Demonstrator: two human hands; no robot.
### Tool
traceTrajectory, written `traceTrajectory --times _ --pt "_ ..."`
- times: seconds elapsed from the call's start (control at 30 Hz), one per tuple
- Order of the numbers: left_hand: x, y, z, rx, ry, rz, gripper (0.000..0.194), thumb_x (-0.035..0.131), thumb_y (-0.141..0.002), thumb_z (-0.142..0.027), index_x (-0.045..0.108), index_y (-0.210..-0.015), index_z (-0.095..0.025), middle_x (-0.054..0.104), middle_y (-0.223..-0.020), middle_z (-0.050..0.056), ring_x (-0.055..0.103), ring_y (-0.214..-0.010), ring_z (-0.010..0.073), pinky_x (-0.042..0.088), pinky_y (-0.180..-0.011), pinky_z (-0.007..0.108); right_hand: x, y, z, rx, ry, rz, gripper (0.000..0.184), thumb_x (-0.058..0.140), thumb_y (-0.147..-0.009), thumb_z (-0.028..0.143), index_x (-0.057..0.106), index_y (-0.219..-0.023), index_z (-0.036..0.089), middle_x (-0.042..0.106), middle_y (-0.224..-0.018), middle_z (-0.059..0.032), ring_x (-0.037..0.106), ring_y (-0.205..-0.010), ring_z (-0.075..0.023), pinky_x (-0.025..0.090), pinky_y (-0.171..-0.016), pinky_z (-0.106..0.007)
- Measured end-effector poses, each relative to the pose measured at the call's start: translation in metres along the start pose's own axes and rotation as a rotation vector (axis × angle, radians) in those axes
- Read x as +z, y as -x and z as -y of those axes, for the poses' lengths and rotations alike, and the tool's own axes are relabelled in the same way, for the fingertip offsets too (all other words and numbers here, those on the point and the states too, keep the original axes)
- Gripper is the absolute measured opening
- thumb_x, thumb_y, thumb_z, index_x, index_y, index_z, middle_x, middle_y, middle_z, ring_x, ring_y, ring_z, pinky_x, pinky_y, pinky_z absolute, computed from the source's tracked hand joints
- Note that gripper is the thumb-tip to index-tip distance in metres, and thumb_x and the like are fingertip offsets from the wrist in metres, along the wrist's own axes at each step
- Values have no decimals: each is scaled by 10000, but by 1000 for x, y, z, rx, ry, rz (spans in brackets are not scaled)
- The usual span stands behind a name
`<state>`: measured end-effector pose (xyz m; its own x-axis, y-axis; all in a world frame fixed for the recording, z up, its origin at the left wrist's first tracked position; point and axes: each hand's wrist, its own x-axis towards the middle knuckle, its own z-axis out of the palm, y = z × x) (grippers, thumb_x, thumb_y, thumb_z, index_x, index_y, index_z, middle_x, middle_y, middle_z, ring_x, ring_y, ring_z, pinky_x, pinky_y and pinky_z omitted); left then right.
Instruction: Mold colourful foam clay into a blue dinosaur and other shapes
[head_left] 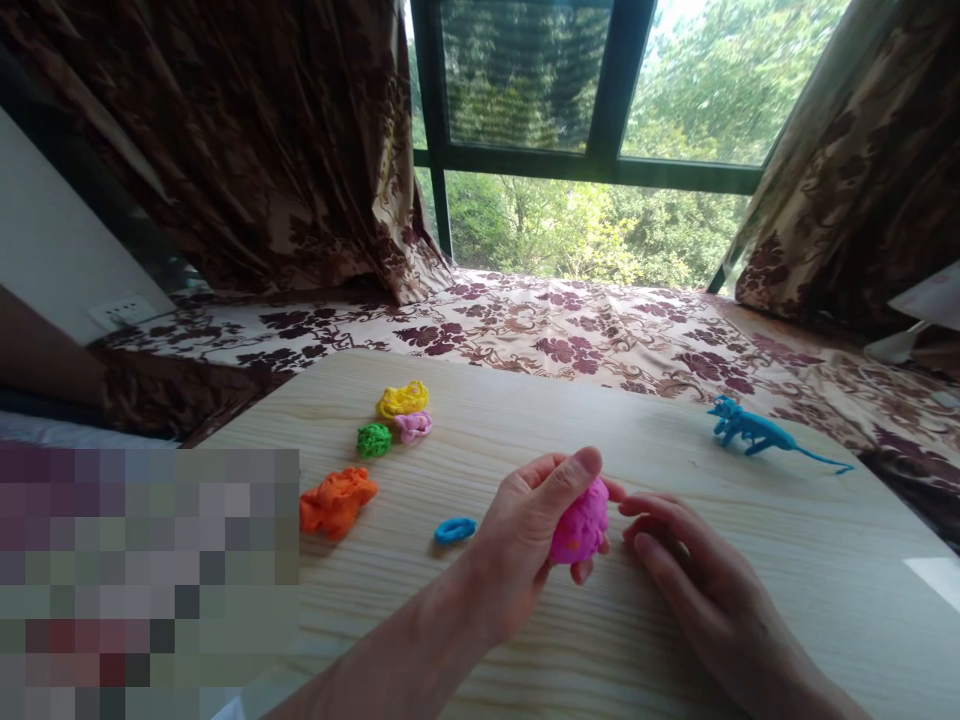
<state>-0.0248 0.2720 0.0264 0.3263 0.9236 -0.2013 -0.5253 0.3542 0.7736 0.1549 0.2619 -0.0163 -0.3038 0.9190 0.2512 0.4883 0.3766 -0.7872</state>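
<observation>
My left hand is closed around a lump of bright pink modelling clay, thumb on top and fingertips showing beneath it. The pink surface is bumpy and has a small orange speck low on it. Just to the right, my right hand hovers with loosely curled fingers, its fingertips close to the lump; nothing shows between them. A small blue clay ring lies on the table left of my left wrist. Farther left sits a crumpled piece of orange clay.
Yellow clay, pale pink clay and green clay cluster at the table's back left. A blue four-legged clay animal with a long tail stands back right. The light wooden table meets a flower-patterned window ledge. Pixelation covers the lower left.
</observation>
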Motion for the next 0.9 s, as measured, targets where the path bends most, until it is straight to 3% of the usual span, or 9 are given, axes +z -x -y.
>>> traceTrajectory --times 0.2,0.3,0.47,0.67,0.77,0.83,0.9 --pt "-1 -1 5 -64 143 9 107 569 -799 -235 538 -870 -161 592 -786 24 569 -646 107 468 -565 235 -1 -1 -2 9 -8 -23 234 469 -868 241 540 -1092 234 570 -1112 -52 579 -974 -175 490 -838 -276" --pt "-1 -2 6 -29 98 -36 188 536 -819 -326 536 -761 -146 533 -665 -3 497 -528 71 367 -429 170 0 -1 -2 -17 24 -43 230 483 -859 233 558 -1077 235 575 -1103 -54 582 -974 -176 506 -791 -250" --pt "4 2 3 -22 42 -97 444 447 -826 -488 399 -522 -169 377 -431 -54 323 -313 48 206 -308 179 0 -1 -2 -33 44 -28 229 475 -859 214 575 -1063 236 574 -1106 -60 572 -995 -185 510 -772 -248" --pt "10 6 14 -84 -11 -39 514 370 -843 -517 348 -454 -183 286 -340 -64 209 -243 43 110 -281 199 0 -1 -2 -61 13 -8 209 470 -857 190 590 -1025 225 592 -1044 -59 581 -949 -179 502 -768 -259" --pt "7 3 16 -129 0 -37 461 388 -837 -506 433 -524 -171 353 -387 -54 279 -278 51 177 -297 188 -1 -1 -1 -70 14 16 198 463 -858 172 601 -992 219 606 -1003 -56 585 -926 -176 496 -765 -262" --pt "3 -1 14 -129 52 -47 338 417 -838 -446 536 -698 -163 466 -498 -26 433 -388 82 313 -363 192 -1 -2 -1 -69 17 28 202 461 -857 166 602 -992 219 606 -997 -54 583 -929 -176 488 -776 -268" --pt "0 -3 11 -106 123 -36 185 449 -833 -315 546 -896 -171 551 -655 7 545 -570 115 423 -497 220 -2 -2 -1 -66 9 36 213 457 -858 160 600 -1003 223 601 -1003 -50 582 -927 -174 487 -770 -267"
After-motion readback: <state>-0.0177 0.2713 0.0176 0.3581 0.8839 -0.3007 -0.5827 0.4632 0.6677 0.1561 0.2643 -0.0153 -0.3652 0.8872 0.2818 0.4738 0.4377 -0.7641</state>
